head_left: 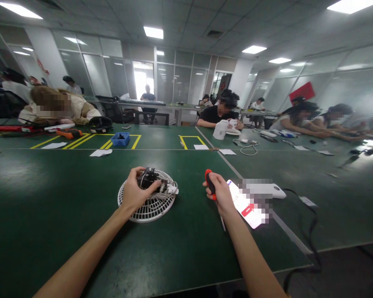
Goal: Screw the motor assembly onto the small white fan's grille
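A round white fan grille [149, 207] lies flat on the green table [65, 215] in front of me. On it sits a small black fan motor [148, 178] with white wires. My left hand [136, 191] is closed around the motor from the left. To the right, my right hand [219, 192] grips a screwdriver [209, 182] with a red and black handle. Its metal shaft points down toward me, below the wrist. The right hand is apart from the grille.
A phone [244, 205] and a white device [262, 190] with a black cable lie right of my right hand. A blue bin [120, 138], papers and tools sit farther back. Several other people sit at the tables behind. The table's front edge is near me.
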Demonstrator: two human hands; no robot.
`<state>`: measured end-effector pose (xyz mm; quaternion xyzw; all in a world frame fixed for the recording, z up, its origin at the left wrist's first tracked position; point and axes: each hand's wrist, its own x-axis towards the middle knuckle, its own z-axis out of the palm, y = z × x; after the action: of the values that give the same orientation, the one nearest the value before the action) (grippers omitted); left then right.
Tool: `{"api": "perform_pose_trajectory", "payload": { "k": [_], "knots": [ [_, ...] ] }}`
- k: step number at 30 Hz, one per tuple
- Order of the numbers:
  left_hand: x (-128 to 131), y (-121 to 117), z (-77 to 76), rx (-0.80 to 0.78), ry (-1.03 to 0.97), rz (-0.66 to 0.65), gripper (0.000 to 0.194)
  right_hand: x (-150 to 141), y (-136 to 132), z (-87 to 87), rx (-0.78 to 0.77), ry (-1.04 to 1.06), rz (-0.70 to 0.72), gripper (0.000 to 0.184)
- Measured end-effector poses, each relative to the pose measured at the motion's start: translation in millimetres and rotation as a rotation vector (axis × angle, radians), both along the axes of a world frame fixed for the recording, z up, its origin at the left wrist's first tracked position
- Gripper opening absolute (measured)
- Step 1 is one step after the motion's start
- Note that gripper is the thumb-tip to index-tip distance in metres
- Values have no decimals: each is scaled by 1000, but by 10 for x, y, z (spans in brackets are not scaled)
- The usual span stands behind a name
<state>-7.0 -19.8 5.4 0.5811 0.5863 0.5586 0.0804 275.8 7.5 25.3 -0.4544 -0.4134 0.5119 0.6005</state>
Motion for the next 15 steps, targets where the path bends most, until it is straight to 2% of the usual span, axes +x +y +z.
{"api": "perform_pose_trajectory", "payload": {
  "k": [5,10,15],
  "knots": [
    [-38,16,3,-21,-14,-15,51,-95,42,-140,-30,-90,55,54],
    [-202,40,33,-62,69,-21,45,-101,105,-271,-65,-236,-23,43],
    [-507,-57,104,-103,185,-33,49,-77,144,-408,-50,-401,-97,37]
  ]
}}
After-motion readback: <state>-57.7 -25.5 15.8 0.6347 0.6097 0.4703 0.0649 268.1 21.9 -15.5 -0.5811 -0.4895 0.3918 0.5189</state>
